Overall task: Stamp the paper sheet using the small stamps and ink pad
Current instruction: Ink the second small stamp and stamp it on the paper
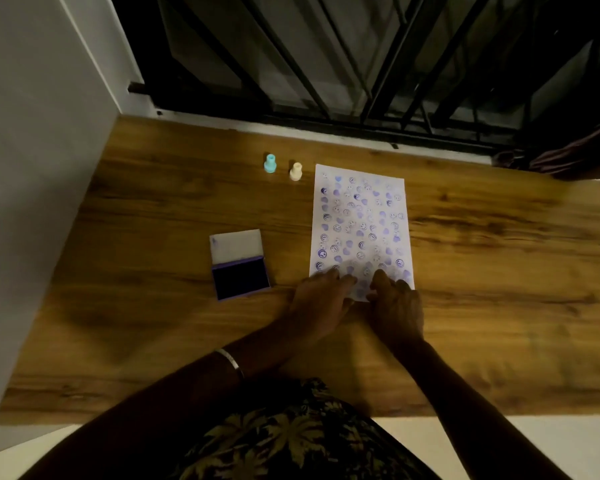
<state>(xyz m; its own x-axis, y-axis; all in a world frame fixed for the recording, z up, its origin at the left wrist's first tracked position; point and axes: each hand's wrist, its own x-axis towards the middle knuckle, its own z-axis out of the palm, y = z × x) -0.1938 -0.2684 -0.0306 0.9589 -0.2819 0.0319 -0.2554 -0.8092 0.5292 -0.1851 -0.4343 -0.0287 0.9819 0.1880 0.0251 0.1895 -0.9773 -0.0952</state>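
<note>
A white paper sheet covered with several rows of purple stamp marks lies on the wooden table. My left hand rests flat on the sheet's near left corner, fingers spread. My right hand sits on the near edge with fingers curled; whether it holds a stamp is hidden. The open ink pad, dark purple with its white lid up, lies left of the sheet. A blue stamp and a cream stamp stand upright beyond it.
A grey wall borders the table on the left. Behind the table's far edge runs a dark window with black bars. Dark cloth lies at the far right. A metal bangle circles my left wrist.
</note>
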